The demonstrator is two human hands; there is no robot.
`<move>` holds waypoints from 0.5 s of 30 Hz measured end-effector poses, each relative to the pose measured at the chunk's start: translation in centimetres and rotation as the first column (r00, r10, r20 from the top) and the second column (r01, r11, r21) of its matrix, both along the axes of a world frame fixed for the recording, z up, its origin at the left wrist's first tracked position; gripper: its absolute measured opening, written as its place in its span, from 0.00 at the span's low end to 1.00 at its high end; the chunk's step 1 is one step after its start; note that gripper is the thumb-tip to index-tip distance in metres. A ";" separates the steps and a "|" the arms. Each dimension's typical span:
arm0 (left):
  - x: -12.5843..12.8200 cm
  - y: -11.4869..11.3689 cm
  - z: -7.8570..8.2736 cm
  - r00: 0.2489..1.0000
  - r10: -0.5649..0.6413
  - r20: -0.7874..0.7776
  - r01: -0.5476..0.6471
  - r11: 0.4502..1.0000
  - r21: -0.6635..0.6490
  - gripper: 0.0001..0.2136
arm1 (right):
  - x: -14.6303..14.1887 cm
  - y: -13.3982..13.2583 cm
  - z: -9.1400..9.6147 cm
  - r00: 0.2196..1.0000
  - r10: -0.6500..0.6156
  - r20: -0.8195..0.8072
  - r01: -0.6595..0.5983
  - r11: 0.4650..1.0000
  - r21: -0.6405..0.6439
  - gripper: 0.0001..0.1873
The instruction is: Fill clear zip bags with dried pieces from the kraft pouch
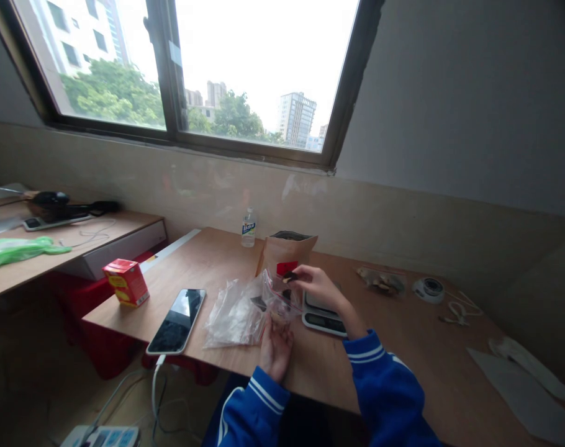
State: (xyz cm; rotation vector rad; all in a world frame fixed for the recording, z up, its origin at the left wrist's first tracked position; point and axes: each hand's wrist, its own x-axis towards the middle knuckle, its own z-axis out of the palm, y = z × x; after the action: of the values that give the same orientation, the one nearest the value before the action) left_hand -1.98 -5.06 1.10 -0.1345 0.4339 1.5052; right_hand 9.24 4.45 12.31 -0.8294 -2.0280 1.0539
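My left hand point(277, 349) is closed round the lower part of a small transparent zip bag point(282, 307), whose red-edged mouth faces up. Some dark and pale pieces show inside it. Above the bag's mouth, my right hand point(315, 284) pinches a small dark dried piece point(289, 277); its exact kind is too small to tell. Behind both hands stands an upright, open brown kraft pouch point(282, 251) with a red label. A white kitchen scale point(324, 323) lies under my right wrist, partly hidden. More flat transparent bags point(233, 316) are piled left of my left hand.
A phone point(177, 323) with a charging cable and a red box point(126, 282) lie at the left. A plastic bottle point(248, 228) stands at the back. On the right are a filled bag point(381, 280), a white round device point(428, 290) and paper point(519, 391).
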 end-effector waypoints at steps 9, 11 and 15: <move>0.0 0.2 -0.2 1.000 0.005 -0.005 -0.005 1.000 -0.014 0.12 | -0.1 4.8 6.4 0.887 -0.420 -0.191 0.461 0.824 0.328 0.16; 0.0 0.2 -0.3 1.000 0.000 0.001 0.000 1.000 -0.014 0.12 | -0.4 5.7 6.3 0.884 -0.459 -0.090 0.448 0.777 0.442 0.13; 0.0 0.3 -0.5 1.000 -0.003 -0.005 0.003 1.000 -0.004 0.12 | -0.4 6.5 4.8 0.856 -0.487 0.170 0.328 0.769 0.549 0.12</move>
State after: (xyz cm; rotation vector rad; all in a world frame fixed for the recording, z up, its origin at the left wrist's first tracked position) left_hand -2.02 -4.78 0.55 -0.1335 0.4412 1.5023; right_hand 8.88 10.94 17.12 -1.1277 -2.0836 0.1245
